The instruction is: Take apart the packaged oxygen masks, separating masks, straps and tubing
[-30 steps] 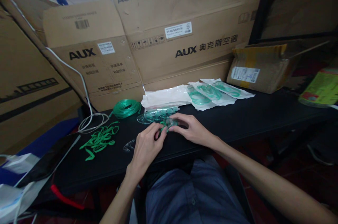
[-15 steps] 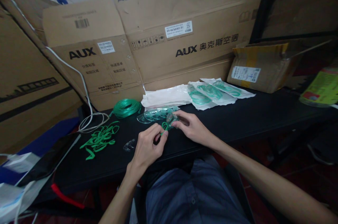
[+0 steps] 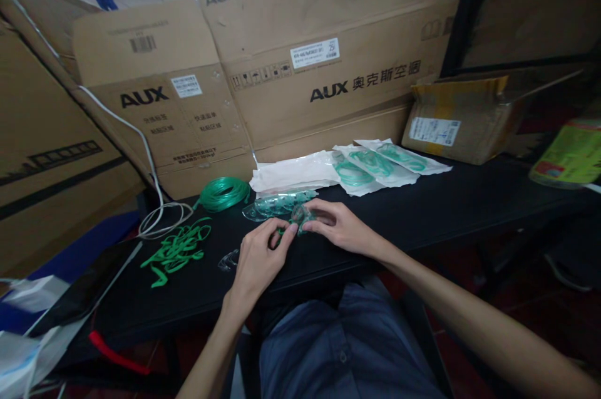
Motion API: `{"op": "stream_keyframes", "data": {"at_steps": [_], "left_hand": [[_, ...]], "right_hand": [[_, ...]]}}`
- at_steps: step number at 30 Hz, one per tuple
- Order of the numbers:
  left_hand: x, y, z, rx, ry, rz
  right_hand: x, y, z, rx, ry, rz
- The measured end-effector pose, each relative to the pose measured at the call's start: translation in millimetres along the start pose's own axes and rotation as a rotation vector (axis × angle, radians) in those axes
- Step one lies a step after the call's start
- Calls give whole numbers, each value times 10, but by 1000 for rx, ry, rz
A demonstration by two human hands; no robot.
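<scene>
My right hand (image 3: pixel 342 227) grips a small clear plastic mask (image 3: pixel 301 214) between thumb and fingers, above the middle of the black table. Close by on its left, my left hand (image 3: pixel 263 252) pinches a green elastic strap (image 3: pixel 280 232) against the mask's edge. Most of that strap is hidden by the fingers, and I cannot tell whether it passes through the mask. Just behind the hands lies a row of nested clear masks (image 3: pixel 277 203). Left of my left hand are a few thin clear curved pieces (image 3: pixel 228 260) and a tangled heap of green elastic straps (image 3: pixel 181 248).
A coil of green tubing (image 3: pixel 224 193) and a white cable (image 3: pixel 162 214) lie at the back left. White pouches (image 3: pixel 300 170), some with green tubing showing, lie along the back. Large cardboard boxes (image 3: pixel 282 104) wall the table's rear; a smaller open carton (image 3: pixel 451 126) stands right.
The green loop that showed between my hands is now mostly covered by my left fingers. Both hands and the mask have shifted slightly left.
</scene>
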State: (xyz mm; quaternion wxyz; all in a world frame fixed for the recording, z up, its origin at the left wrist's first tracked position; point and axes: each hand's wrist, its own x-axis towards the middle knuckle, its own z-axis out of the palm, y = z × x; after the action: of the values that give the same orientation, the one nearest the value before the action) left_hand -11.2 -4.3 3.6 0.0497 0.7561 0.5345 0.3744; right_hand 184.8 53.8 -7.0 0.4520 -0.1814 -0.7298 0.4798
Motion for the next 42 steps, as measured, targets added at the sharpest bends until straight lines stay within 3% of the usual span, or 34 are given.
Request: {"op": "stream_keyframes", "data": {"at_steps": [8, 14, 18, 22, 25, 28, 32, 35, 38, 42], "left_hand": [[-25, -10, 0, -22, -43, 159], [-101, 17, 1, -99, 45, 336], [-80, 55, -68, -91, 137, 266], [37, 5, -386, -12, 261, 106], [138, -129, -764, 60, 359, -41], [197, -331, -1146, 204, 379, -140], [179, -683, -1544, 494, 310, -237], [117, -993, -1736, 684, 101, -348], [39, -1260, -1835, 723, -159, -449], [-64, -1395, -1882, 692, -260, -486]], "right_hand": [[22, 32, 1, -126, 85, -53], [56, 91, -125, -387, 413, -81], [31, 55, -99, -531, 395, -155], [1, 16, -28, -598, 300, -238], [-4, 14, -20, -608, 286, -239], [-3, 24, -30, -613, 283, -246], [-3, 35, -31, -604, 255, -267], [-4, 43, -28, -604, 256, -275], [-7, 51, -28, -607, 255, -269], [-13, 57, -28, -607, 248, -264]]}}
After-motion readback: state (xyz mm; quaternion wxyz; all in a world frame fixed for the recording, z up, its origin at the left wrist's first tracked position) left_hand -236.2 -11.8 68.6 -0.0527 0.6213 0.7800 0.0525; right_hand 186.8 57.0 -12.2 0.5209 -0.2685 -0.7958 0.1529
